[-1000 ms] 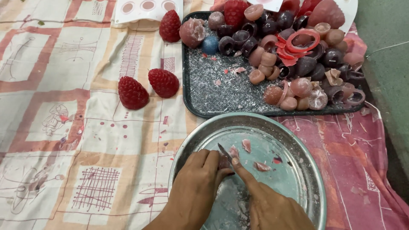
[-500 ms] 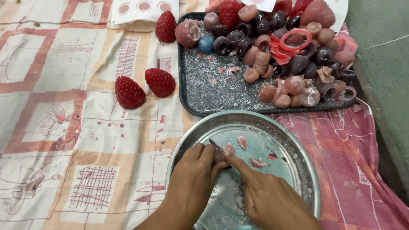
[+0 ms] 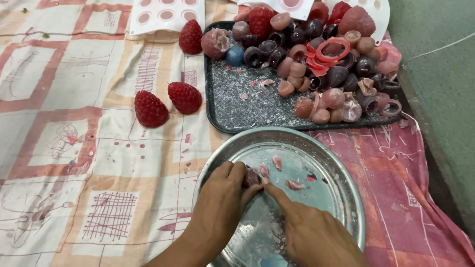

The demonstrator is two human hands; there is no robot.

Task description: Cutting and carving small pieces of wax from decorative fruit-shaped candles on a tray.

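Two hands are seen over a round steel plate (image 3: pixel 341 183). A small dark reddish piece (image 3: pixel 251 177) is pinched between the thumb and curled fingers of the left hand (image 3: pixel 220 207), just above the plate's floor, left of its centre. The right hand (image 3: pixel 309 232) is brought in from the right, forefinger extended to the same piece. Whether a blade is held cannot be told; the rest of those fingers is folded under and hidden.

Step in hand, as judged: trimming or scraping of the piece, with pink shavings (image 3: pixel 277 162) shed onto the plate around it. Cleaning looks partly done, since flakes are already scattered.

Next move, as judged: the piece must be kept clamped and turned so that an untrimmed edge is presented, with light pressure applied so the thin shell is not cracked.

Beyond the plate, a dark tray (image 3: pixel 237 106) is set, touching or nearly touching its far rim, loaded on the right with many small cups, rings and domes in pink, maroon and red (image 3: pixel 336 69). Two red raspberry-shaped castings (image 3: pixel 168 103) are laid on the patterned cloth (image 3: pixel 74 148) left of the tray, a third (image 3: pixel 190 37) at its far corner beside a white mould sheet (image 3: pixel 166 15).
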